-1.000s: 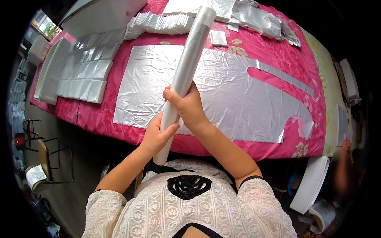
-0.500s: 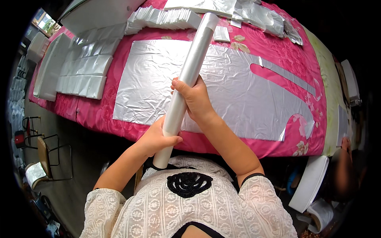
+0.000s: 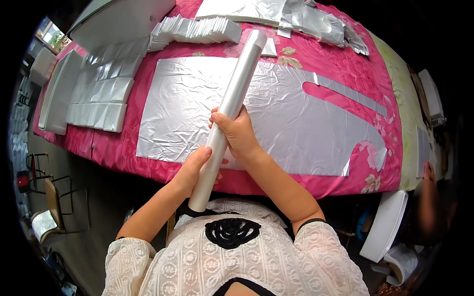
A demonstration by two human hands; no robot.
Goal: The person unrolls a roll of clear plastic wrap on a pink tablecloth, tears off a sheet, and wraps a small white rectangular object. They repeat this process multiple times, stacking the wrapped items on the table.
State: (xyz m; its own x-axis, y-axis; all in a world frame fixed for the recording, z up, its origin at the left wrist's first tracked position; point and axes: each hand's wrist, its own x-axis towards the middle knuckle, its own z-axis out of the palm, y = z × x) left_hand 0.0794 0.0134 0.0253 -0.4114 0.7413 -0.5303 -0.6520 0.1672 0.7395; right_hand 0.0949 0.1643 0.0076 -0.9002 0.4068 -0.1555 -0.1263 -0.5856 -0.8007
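A long roll of whitish, translucent plastic film [image 3: 243,74] slants across the middle, its far end over the table and its near end close to my blouse. My right hand [image 3: 236,132] wraps round its middle, thumb on top. Lower down, my left hand [image 3: 194,168] holds the roll from the left; its thumb lies along the side and fingertips show past the right edge. Beneath, a silvery plastic apron [image 3: 291,133] is spread flat on the table, slightly creased. A long slot and a curved cut-out shape its right end. Roll and hands cover part of it.
A pink flowered cloth [image 3: 118,153] covers the table. Folded plastic packs [image 3: 98,93] lie in rows at left beside a white bin [image 3: 61,93]. More folded packs [image 3: 192,30] and silvery sheets [image 3: 306,22] line the far side. Another person's hand [image 3: 428,171] shows at far right.
The roll's far end has come down a little toward me. My left thumb, earlier across the roll, now lies along its left side. The view has shifted slightly.
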